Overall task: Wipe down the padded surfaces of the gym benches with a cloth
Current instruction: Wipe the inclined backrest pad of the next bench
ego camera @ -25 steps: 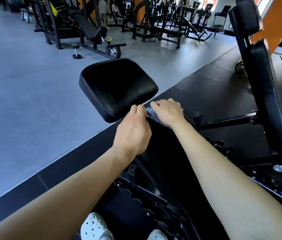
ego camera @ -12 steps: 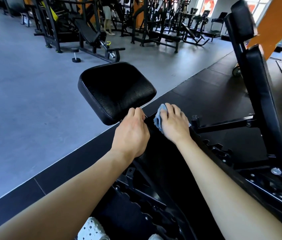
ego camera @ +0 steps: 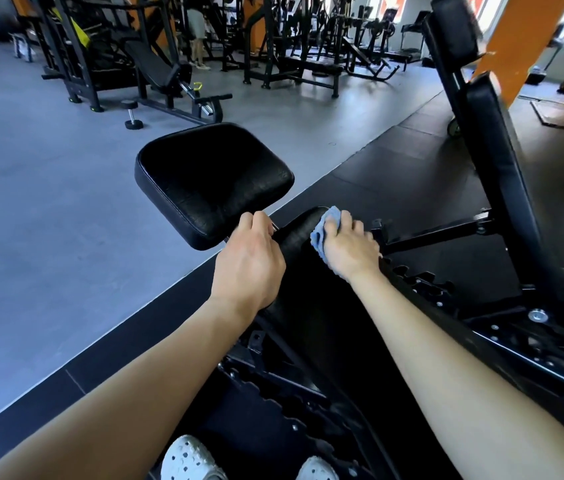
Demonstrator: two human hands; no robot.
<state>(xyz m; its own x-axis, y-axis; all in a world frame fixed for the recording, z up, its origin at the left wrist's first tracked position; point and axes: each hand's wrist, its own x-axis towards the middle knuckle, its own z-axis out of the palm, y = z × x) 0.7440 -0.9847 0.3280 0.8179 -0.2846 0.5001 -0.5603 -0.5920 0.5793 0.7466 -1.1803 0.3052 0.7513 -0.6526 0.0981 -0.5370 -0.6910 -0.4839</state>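
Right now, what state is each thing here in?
Back pad: being wiped near its end.
Cloth: bunched, pressed on back pad.
Right hand: holds cloth.
Left hand: grips back pad's edge.
Seat pad: uncovered.
Neighbouring bench: backrest raised.
Dumbbell: standing on end.

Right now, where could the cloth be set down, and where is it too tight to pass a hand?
Free: the top of the square seat pad, beyond the left hand; the grey floor left of it, up to the dumbbell. Crowded: the long pad, both hands at its far end, right hand on the cloth; the notched frame beside it.
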